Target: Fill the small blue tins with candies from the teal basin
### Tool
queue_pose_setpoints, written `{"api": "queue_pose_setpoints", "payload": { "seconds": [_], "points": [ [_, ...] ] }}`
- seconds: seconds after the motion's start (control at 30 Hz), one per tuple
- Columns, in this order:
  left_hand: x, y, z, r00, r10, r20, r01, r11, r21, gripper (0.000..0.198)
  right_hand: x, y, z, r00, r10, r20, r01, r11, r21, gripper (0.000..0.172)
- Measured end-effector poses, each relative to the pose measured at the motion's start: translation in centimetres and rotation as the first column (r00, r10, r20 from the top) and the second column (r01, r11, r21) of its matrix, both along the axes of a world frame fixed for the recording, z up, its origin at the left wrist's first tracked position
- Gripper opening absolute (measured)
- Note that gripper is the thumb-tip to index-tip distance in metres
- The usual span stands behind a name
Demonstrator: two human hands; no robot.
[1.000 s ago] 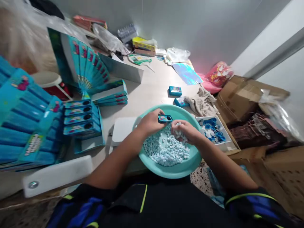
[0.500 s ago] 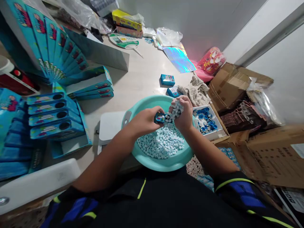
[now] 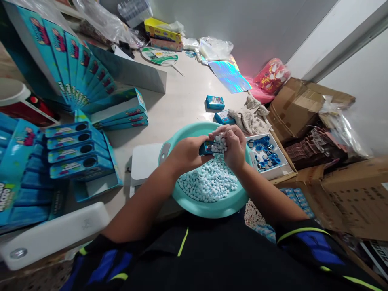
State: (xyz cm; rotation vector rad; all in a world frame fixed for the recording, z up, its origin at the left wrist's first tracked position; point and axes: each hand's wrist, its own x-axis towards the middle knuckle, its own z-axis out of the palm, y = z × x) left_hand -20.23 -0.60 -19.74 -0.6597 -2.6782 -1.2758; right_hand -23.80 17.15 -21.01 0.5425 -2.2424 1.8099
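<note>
A turquoise basin (image 3: 209, 210) holds a heap of small pale blue and white pellets (image 3: 209, 186). Above the heap, my left hand (image 3: 189, 152) is closed round a small blue box (image 3: 206, 148), whose right end faces my other hand. My right hand (image 3: 235, 147) is curled round a cluster of pellets (image 3: 219, 143), pressed up against that end of the box. The box's opening is hidden by the pellets and fingers. Two more small blue boxes, one (image 3: 215, 102) upright in view and one (image 3: 224, 117) partly under a cloth, lie beyond the basin.
A white tray (image 3: 275, 171) with blue caps sits right of the basin, near a grey cloth (image 3: 251, 117). Blue display cartons (image 3: 81, 161) and a red cup (image 3: 33, 105) stand left. A white device (image 3: 145, 161) touches the basin's left side. Cardboard boxes (image 3: 354, 198) are at right.
My right hand has come closer to the small box and turned its fingers over the pellets, which now sit against the box's end. The view has shifted slightly.
</note>
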Motion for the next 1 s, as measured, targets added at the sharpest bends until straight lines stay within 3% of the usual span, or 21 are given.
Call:
{"api": "queue_pose_setpoints", "payload": {
  "seconds": [0.13, 0.23, 0.4, 0.53, 0.67, 0.83, 1.0],
  "points": [
    [-0.4, 0.1, -0.1, 1.000, -0.002, 0.008, 0.001, 0.999, 0.047, 0.049, 0.0, 0.1, 0.1, 0.996, -0.085, -0.021, 0.086, 0.995, 0.051, 0.040],
    [-0.5, 0.4, 0.1, 0.998, -0.032, 0.046, 0.029, 0.997, 0.077, 0.048, 0.2, 0.5, 0.5, 0.992, -0.125, -0.021, 0.125, 0.992, 0.011, 0.038],
    [-0.3, 1.2, 0.4, 0.998, -0.038, 0.050, 0.034, 0.995, 0.092, 0.051, 0.2, 1.3, 1.0, 0.999, -0.046, -0.017, 0.045, 0.996, -0.076, 0.041],
    [-0.1, 1.8, -0.1, 0.999, 0.033, 0.042, -0.029, 0.995, -0.091, 0.051, 0.3, 1.6, 1.7, 0.999, 0.038, 0.026, -0.040, 0.997, 0.059, 0.047],
    [-0.2, 1.2, -0.6, 0.998, 0.058, 0.007, -0.058, 0.998, -0.002, 0.047, 0.9, 1.9, 2.7, 0.977, 0.182, -0.106, -0.153, 0.959, 0.237, 0.028],
    [-0.3, 0.4, -0.4, 0.999, 0.044, 0.015, -0.046, 0.995, 0.085, 0.038, 1.3, 3.0, 2.2, 0.934, 0.181, -0.308, -0.035, 0.904, 0.426, 0.020],
    [0.1, 0.5, -0.1, 0.999, 0.037, -0.007, -0.037, 0.998, -0.059, 0.042, 1.1, 4.1, 1.1, 0.952, 0.153, -0.264, -0.008, 0.877, 0.480, 0.022]
  ]
}}
